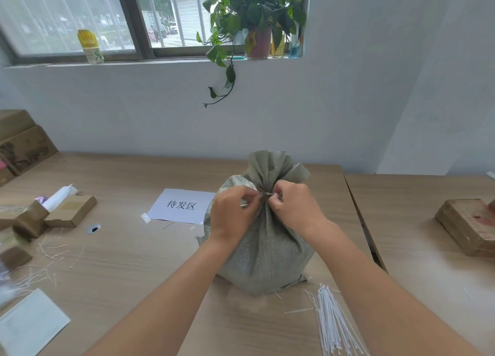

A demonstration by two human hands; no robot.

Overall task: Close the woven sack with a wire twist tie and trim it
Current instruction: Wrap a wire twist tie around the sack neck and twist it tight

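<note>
A full grey-green woven sack (pixel 263 251) stands upright on the wooden table (pixel 134 251), its mouth gathered into a neck with the frill fanning out above. A thin tie (pixel 266 193) runs across the neck between my two hands. My left hand (pixel 233 213) pinches one end of the tie at the left of the neck. My right hand (pixel 296 205) pinches the other end at the right. Both hands press against the sack. The part of the tie behind the neck is hidden.
A bundle of white ties (pixel 334 326) lies at the sack's near right. Cut tie bits (pixel 51 256) litter the left side. A white paper label (pixel 180 205) is taped behind the sack. Cardboard boxes (pixel 69 211) stand left, a worn box (pixel 471 227) on the right table.
</note>
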